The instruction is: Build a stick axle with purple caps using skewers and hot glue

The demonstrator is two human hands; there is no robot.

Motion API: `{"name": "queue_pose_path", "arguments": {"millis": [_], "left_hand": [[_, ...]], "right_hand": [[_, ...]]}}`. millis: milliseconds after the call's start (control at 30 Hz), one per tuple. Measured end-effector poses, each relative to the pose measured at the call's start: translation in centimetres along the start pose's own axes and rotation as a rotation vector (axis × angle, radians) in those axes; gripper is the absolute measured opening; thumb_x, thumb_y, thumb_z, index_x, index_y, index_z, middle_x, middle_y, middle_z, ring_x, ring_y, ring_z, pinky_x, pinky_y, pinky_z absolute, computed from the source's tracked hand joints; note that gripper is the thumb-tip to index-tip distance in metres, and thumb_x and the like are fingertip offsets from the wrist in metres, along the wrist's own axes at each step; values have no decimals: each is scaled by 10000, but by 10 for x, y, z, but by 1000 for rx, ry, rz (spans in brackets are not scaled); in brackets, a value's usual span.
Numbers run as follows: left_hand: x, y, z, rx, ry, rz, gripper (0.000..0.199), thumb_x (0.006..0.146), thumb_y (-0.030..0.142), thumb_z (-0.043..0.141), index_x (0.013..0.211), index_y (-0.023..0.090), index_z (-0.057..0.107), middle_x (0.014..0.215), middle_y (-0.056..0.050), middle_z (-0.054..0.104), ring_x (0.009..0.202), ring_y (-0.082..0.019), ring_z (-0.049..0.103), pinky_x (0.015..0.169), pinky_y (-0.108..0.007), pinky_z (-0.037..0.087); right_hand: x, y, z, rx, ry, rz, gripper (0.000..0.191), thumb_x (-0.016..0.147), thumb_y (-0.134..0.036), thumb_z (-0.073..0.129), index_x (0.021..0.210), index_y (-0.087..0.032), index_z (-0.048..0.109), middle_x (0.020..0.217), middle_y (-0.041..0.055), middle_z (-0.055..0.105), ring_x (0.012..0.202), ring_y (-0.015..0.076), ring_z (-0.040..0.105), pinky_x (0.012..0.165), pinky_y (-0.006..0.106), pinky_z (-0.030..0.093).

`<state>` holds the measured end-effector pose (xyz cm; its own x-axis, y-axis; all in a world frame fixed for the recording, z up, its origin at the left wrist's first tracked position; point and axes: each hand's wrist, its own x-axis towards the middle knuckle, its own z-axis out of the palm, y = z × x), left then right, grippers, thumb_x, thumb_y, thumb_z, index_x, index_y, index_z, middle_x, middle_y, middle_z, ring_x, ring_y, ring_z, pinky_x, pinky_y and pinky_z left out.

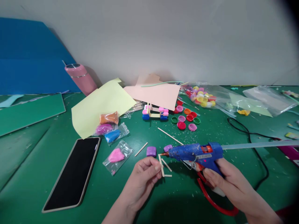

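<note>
Left hand (145, 174) pinches a small stick frame (162, 166) between thumb and fingers, just above the tabletop (130, 193), near edge, about mid-view. Right hand (227, 179) is wrapped around the grip of a blue glue gun (196, 153), nozzle pointing left, tip right at the frame's upper end; can't tell if it touches. Clear glue stick (259, 145) sticks out the gun's back. Short stick (166, 165) beside the frame, can't tell if attached. Red looped handle (216, 207) under gun and right hand, partly hidden.

Just beyond the left hand: purple block (151, 151), second purple piece (168, 147) behind the nozzle, loose stick (141, 149), longer stick (170, 136) running toward the gun. Farther back: small stick cart (154, 114) with blue wheels and pink lumps, upright; coloured caps (181, 125) to its right; clear bag of caps (203, 98) behind those.

Left side: black-screened phone (72, 174) flat, pink clay packet (116, 155) to its right, blue, purple and orange packets above that. Yellow paper (102, 102), pink paper (156, 95), pink tumbler (80, 77) tilted at back. Black cable (261, 155) right.
</note>
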<state>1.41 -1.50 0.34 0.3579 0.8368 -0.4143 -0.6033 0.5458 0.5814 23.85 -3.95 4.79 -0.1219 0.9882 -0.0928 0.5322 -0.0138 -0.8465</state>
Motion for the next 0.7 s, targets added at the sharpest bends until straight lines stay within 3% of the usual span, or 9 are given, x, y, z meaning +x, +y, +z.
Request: {"name": "queue_pose_path", "arguments": {"millis": [433, 700], "left_hand": [[-2, 2, 1, 17, 0, 14, 140, 659, 189, 721, 588, 128, 617, 504, 6, 568, 510, -76, 458, 516, -180, 334], [-1, 3, 1, 7, -8, 20, 130, 677, 178, 705, 595, 128, 618, 508, 7, 563, 518, -78, 457, 531, -186, 338]], "right_hand": [[-5, 2, -1, 7, -13, 22, 249, 850, -393, 461, 709, -201, 534, 613, 0, 525, 606, 149, 541, 431, 194, 412], [-9, 3, -2, -17, -57, 56, 261, 847, -409, 457, 705, -204, 535, 605, -2, 526, 530, 130, 513, 416, 187, 427]]}}
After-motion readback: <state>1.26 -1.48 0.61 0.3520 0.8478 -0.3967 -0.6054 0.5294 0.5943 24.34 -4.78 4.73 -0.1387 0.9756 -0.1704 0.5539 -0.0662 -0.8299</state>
